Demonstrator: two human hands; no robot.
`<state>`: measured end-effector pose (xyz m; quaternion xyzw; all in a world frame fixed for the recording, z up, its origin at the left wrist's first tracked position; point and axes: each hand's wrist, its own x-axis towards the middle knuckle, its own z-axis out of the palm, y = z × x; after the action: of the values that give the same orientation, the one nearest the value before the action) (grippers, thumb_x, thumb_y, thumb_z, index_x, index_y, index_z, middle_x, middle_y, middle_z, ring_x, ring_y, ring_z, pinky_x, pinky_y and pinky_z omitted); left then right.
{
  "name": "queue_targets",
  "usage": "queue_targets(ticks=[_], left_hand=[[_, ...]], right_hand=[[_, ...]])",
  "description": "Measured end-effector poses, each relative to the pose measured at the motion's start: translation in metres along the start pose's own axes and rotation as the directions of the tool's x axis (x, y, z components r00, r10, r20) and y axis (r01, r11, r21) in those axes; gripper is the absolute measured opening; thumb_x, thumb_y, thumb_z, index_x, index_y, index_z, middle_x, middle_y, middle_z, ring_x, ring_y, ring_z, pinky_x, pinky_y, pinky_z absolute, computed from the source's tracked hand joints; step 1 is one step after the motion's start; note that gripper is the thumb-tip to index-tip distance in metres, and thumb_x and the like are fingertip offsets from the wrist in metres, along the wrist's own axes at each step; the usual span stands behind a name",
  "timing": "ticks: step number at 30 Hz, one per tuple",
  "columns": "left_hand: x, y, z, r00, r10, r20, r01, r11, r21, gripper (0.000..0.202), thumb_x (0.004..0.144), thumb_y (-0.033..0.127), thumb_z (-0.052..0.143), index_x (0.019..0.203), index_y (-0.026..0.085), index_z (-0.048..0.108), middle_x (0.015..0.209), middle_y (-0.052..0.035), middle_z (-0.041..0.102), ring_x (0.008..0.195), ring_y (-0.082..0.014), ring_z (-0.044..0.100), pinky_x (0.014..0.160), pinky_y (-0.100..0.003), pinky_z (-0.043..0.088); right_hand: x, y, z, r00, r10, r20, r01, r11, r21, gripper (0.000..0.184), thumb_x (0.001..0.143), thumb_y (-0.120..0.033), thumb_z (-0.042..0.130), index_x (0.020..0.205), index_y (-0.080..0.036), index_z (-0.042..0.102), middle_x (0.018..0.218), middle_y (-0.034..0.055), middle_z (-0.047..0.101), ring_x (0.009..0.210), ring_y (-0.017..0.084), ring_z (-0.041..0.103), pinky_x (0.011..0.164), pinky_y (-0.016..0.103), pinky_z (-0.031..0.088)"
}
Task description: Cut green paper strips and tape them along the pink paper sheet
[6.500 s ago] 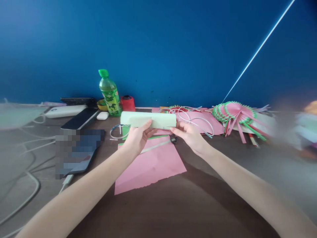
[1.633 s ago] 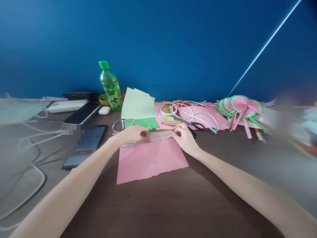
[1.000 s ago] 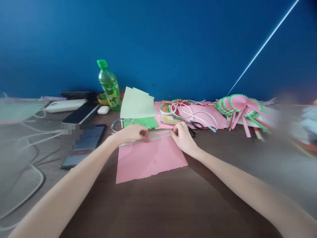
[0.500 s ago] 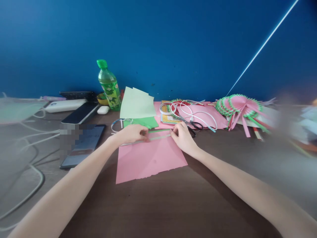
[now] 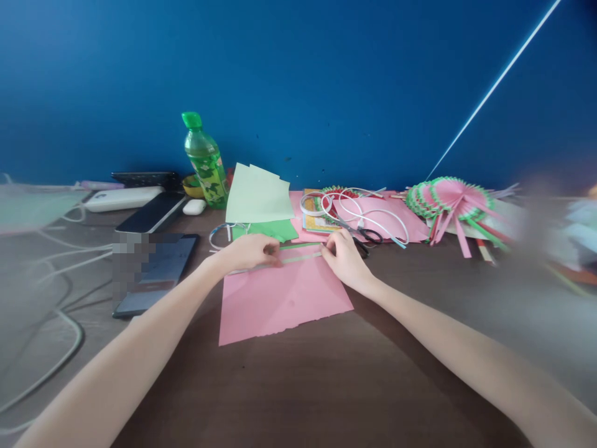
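A sheet of pink paper (image 5: 286, 305) with a ragged near edge lies flat on the table in front of me. A narrow pale strip (image 5: 301, 257), perhaps tape, runs along its far edge, with a green edge just behind it. My right hand (image 5: 344, 260) pinches at the right end of that strip, thumb and finger together. Over the left part of the strip, my left hand (image 5: 252, 252) is closed, its fingers curled down towards the paper; what they hold, if anything, is hidden. Green paper (image 5: 268, 231) lies just beyond the left hand.
Black-handled scissors (image 5: 368, 236) and a coiled white cable (image 5: 396, 219) lie beyond my right hand. Pale green sheets (image 5: 259, 196) lean near a green bottle (image 5: 205, 165). Phones, including a dark one (image 5: 161, 274), are at left. A folded pink-green paper ornament (image 5: 450, 202) is at right.
Almost nothing differs. The pink sheet's near left corner has shifted very slightly; both hands stay in the same places.
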<state>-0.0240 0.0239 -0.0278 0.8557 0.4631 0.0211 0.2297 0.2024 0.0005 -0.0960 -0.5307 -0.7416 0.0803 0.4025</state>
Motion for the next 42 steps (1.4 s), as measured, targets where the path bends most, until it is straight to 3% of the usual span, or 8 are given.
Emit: queue_targets(ticks=[30, 35, 38, 42], left_hand=[[0.001, -0.002, 0.002, 1.0, 0.012, -0.028, -0.012, 1.0, 0.003, 0.03, 0.067, 0.047, 0.058, 0.062, 0.019, 0.049, 0.059, 0.0035, 0.047, 0.057, -0.0125, 0.044, 0.053, -0.025, 0.025], [0.001, -0.002, 0.001, 1.0, -0.002, -0.011, 0.002, 1.0, 0.015, 0.031, 0.068, 0.049, 0.057, 0.062, 0.019, 0.049, 0.058, 0.0027, 0.048, 0.056, -0.0133, 0.043, 0.053, -0.025, 0.024], [0.0, 0.0, 0.0, 1.0, -0.004, -0.005, 0.004, 1.0, 0.019, 0.032, 0.068, 0.049, 0.056, 0.062, 0.019, 0.049, 0.057, 0.0025, 0.048, 0.056, -0.0134, 0.043, 0.053, -0.026, 0.023], [0.0, 0.002, -0.001, 1.0, -0.012, 0.009, 0.012, 1.0, 0.019, 0.031, 0.069, 0.048, 0.056, 0.063, 0.019, 0.05, 0.057, 0.0026, 0.048, 0.055, -0.0131, 0.042, 0.053, -0.026, 0.024]], right_hand=[[-0.001, 0.0, 0.0, 1.0, 0.002, 0.015, -0.001, 1.0, -0.026, 0.019, 0.075, -0.017, 0.053, 0.071, -0.022, 0.035, 0.082, 0.0059, 0.044, 0.083, 0.023, 0.046, 0.079, 0.042, 0.042], [0.0, 0.0, -0.004, 0.993, 0.113, -0.021, -0.108, 0.983, 0.147, 0.007, 0.08, -0.02, 0.045, 0.074, -0.021, 0.042, 0.082, 0.0056, 0.049, 0.079, 0.02, 0.051, 0.075, 0.037, 0.044], [0.001, -0.003, -0.008, 0.987, 0.161, -0.028, -0.149, 0.958, 0.244, 0.01, 0.082, -0.019, 0.04, 0.078, -0.021, 0.048, 0.086, 0.0061, 0.054, 0.082, 0.019, 0.054, 0.076, 0.036, 0.045], [-0.001, -0.009, -0.013, 1.0, -0.007, -0.024, 0.011, 0.981, 0.192, 0.021, 0.079, -0.009, 0.038, 0.077, -0.02, 0.055, 0.088, 0.0061, 0.054, 0.088, 0.02, 0.053, 0.08, 0.036, 0.043]])
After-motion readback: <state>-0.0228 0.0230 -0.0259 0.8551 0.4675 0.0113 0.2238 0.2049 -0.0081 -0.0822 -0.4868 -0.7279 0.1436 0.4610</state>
